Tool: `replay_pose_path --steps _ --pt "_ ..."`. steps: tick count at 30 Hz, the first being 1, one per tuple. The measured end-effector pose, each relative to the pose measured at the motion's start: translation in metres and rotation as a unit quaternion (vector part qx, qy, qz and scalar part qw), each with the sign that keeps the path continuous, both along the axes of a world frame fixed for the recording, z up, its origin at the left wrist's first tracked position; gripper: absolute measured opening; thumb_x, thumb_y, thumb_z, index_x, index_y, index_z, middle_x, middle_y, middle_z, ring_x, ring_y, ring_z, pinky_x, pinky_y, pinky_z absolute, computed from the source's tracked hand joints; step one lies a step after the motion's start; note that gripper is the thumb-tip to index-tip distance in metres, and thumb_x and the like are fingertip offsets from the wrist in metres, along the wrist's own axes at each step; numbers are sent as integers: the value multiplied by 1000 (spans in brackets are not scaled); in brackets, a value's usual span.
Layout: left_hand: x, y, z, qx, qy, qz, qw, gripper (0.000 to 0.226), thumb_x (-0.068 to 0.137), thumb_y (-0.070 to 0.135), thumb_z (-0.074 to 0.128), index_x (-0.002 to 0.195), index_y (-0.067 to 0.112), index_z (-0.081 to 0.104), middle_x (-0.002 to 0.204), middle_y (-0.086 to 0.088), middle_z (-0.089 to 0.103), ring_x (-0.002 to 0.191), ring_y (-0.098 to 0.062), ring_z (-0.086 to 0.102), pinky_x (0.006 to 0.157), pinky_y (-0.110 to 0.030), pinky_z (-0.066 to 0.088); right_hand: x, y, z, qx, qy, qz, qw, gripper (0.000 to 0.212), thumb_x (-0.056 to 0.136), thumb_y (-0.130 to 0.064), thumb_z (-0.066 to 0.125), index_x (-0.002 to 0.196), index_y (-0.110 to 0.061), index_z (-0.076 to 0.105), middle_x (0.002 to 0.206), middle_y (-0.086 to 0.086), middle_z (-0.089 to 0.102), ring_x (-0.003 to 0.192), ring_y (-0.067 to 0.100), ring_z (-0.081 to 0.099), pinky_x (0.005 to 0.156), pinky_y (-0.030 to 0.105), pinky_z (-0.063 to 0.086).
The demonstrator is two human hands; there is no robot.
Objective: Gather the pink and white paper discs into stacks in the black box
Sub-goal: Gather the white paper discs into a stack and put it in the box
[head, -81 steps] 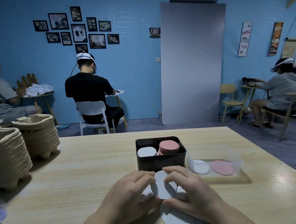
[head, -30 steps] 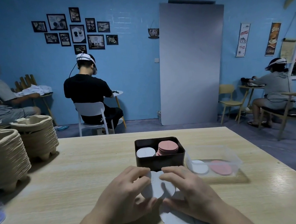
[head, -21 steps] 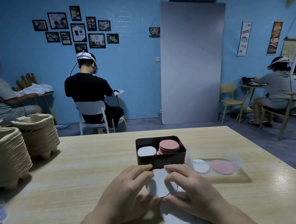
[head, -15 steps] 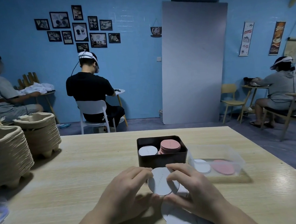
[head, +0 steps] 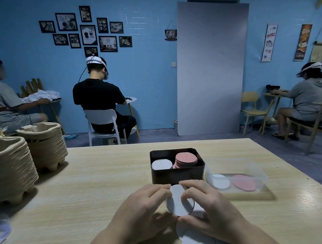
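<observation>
A black box stands mid-table with a low white disc stack on its left and a taller pink disc stack on its right. Just in front of it, my left hand and my right hand together grip a small stack of white discs, tilted up off the table. More white discs lie flat on the wood beneath my right wrist, partly hidden.
A clear plastic tray right of the box holds a white disc and a pink disc. Two piles of pulp cup carriers fill the table's left side. Other people sit at tables beyond.
Both hands have squared up the white discs and raised them slightly, tilting them more upright. The box and tray have not moved.
</observation>
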State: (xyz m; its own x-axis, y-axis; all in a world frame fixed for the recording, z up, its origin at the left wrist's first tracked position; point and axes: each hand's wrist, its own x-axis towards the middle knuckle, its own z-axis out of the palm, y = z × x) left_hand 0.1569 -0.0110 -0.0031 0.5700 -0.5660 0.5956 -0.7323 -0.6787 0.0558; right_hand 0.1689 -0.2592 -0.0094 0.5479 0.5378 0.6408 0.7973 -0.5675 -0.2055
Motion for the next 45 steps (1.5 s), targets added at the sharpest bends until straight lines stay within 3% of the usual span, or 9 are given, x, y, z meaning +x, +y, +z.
replay_pose_path --steps 6,14,21,28,31,35,40,45 --pt "0 -2 0 -2 -6 -1 1000 34 88 50 66 107 22 62 123 3 69 111 -12 64 81 -22 55 -1 0 -1 -8 35 -3 999 32 84 -51 72 101 -28 59 146 -4 53 135 7 49 101 29 47" --pt "2 -1 -3 16 9 3 1000 36 85 50 67 107 22 63 124 7 67 106 -12 64 78 -25 57 -1 2 -1 -37 12 -13 999 35 83 -54 72 104 -29 59 134 -6 60 120 11 59 88 29 54" --pt "2 2 0 -3 17 9 1000 39 86 51 67 112 22 61 127 5 66 113 -12 62 81 -23 54 3 3 3 -25 20 -18 999 39 80 -55 76 105 -29 61 127 -10 60 117 8 57 89 30 52" --pt "14 11 4 -42 -53 58 996 35 92 40 65 118 17 67 134 3 62 117 -18 61 94 -30 49 14 -2 19 4 36 -28 999 41 75 -47 81 104 -24 65 124 -10 61 117 11 56 88 31 52" --pt "20 14 7 -33 -43 95 994 46 94 44 58 132 17 62 147 3 54 131 -18 53 106 -33 44 26 -3 36 5 26 -30 999 42 73 -46 80 104 -23 64 119 -13 63 112 12 57 92 26 46" --pt "28 14 9 -15 -7 127 992 62 97 53 46 149 19 47 159 5 40 145 -15 39 116 -32 32 54 1 67 4 38 -39 999 36 73 -48 78 96 -26 60 107 -12 65 96 9 54 85 24 44" --pt "34 18 4 -11 25 131 991 67 99 59 39 156 24 35 164 11 28 150 -8 26 120 -29 22 92 15 88 -24 88 -67 994 31 72 -48 80 87 -29 61 83 -9 62 80 10 53 72 32 48" --pt "34 19 0 -27 51 115 992 66 99 60 37 156 27 35 163 16 28 148 -2 25 120 -24 23 120 35 89 -83 132 -82 984 29 72 -49 78 86 -29 61 78 -12 58 74 8 54 69 32 48"
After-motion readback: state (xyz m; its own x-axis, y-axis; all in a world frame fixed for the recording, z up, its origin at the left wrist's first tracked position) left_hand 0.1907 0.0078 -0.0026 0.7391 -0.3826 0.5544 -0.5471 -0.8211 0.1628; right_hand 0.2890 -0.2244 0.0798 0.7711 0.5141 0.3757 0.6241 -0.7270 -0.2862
